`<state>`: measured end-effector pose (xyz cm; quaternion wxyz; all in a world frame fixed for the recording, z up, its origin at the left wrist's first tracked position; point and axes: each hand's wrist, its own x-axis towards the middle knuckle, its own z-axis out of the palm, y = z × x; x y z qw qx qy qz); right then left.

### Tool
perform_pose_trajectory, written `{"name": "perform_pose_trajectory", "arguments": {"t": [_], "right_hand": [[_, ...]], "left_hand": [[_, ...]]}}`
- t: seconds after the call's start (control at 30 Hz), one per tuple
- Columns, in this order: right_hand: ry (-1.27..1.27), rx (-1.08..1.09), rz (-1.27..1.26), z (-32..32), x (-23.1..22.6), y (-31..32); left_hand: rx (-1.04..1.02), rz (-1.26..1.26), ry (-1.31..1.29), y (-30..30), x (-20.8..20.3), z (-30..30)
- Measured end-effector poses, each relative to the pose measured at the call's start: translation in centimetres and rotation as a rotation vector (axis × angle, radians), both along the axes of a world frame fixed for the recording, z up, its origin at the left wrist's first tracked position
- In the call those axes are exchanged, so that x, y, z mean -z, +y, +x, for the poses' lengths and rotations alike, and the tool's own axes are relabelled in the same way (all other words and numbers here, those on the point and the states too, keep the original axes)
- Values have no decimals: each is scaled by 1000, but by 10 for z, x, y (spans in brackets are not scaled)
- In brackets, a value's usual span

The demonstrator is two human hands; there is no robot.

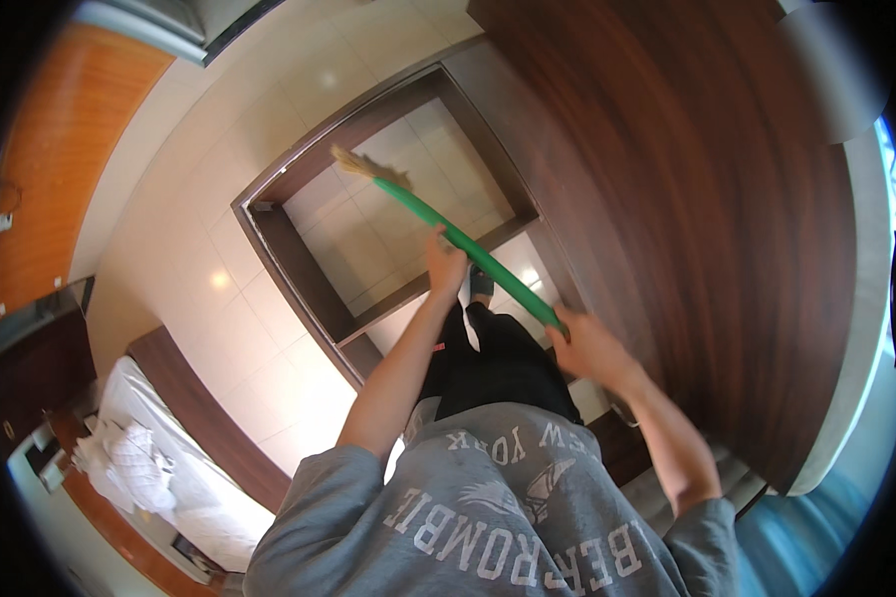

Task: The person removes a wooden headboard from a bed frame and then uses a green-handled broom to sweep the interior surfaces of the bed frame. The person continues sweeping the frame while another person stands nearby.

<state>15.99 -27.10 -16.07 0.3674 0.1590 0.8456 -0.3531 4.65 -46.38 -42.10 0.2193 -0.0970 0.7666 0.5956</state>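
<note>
My left hand (pixel 447 263) curls around the green-handled broom (pixel 498 276) partway along its length. My right hand (pixel 594 349) is closed on its end farthest from the bristles (pixel 348 162).

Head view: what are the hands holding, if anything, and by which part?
A broom, by its green handle: left hand nearer the bristles, right hand near the opposite end.

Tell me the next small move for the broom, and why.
Probably draw the broom toward the foot: its bristles are near the far board of the brown frame, with floor tiles between them and the foot, and the left hand partway along the handle and right hand near its end seem placed to pull.
</note>
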Motion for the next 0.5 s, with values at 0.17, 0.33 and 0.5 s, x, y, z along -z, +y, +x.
{"name": "perform_pose_trajectory", "arguments": {"t": [0.17, 0.33, 0.5], "right_hand": [[95, -45, 257, 41, -8, -20], [151, 182, 188, 19, -6, -37], [24, 499, -108, -35, 22, -52]], "left_hand": [[-432, 281, -658, 72, 7, -22], [-192, 282, -616, 106, 31, -55], [-224, 356, -577, 116, 23, -104]]}}
